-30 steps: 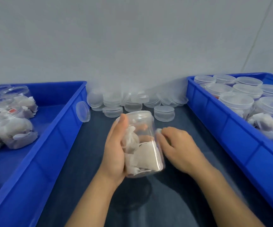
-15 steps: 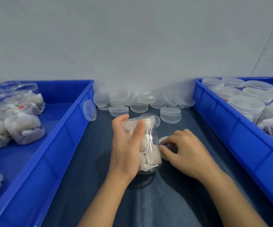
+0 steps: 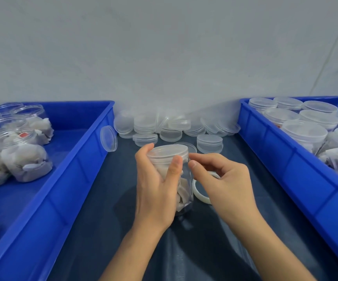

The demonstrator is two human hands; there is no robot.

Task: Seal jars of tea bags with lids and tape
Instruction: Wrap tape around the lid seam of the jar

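Note:
A clear jar of tea bags stands upright on the dark table mat, and a clear lid sits on top of it. My left hand grips the jar from the left, with the thumb across its front just under the lid. To its right, my right hand has its fingers curled over a white tape roll. That hand's thumb and forefinger tips sit close to the lid's right rim. I cannot see whether a tape end is pulled out.
Loose clear lids are piled along the back wall. One lid leans on the left blue tray, which holds open jars of tea bags. The right blue tray holds lidded jars.
The jar went from tilted in my left hand to upright on the mat with a lid on it. My right hand rose from the tape roll toward the lid's rim.

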